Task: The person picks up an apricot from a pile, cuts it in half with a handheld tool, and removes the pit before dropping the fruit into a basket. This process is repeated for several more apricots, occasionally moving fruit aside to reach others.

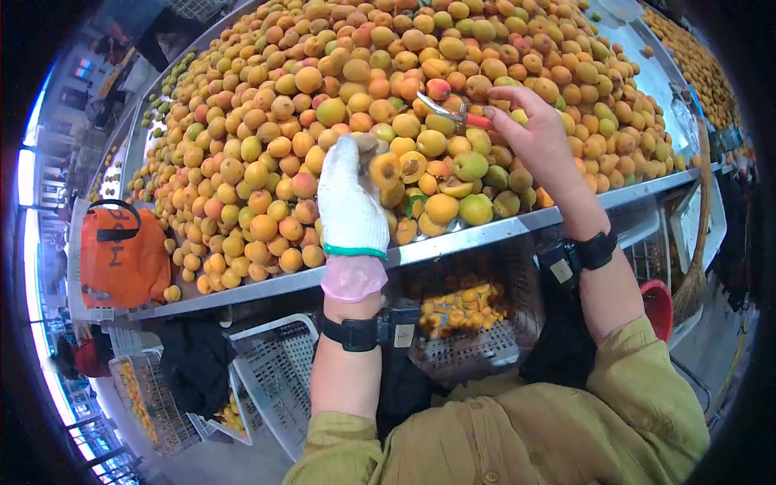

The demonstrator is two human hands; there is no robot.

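My left hand [353, 198], in a white knit glove with a green hem over a pink liner, is closed on a cut apricot [385, 172] at the edge of the fruit heap. The cut face is turned up, with a dark centre. Right beside it lies another cut apricot half [413, 165]. My bare right hand [529, 129] grips a red-handled cutting tool [477, 121]. Its curved metal tip points left, above the heap and apart from the left hand. Whole apricots [267, 178], yellow, orange and some green, surround both hands.
The metal table's front rim [485, 229] runs below my wrists. Under it sits a plastic crate [469, 352] with cut apricots [465, 307]. An orange bag [121, 257] hangs at the left corner. A broom [697, 267] and a red basin [659, 307] stand at right.
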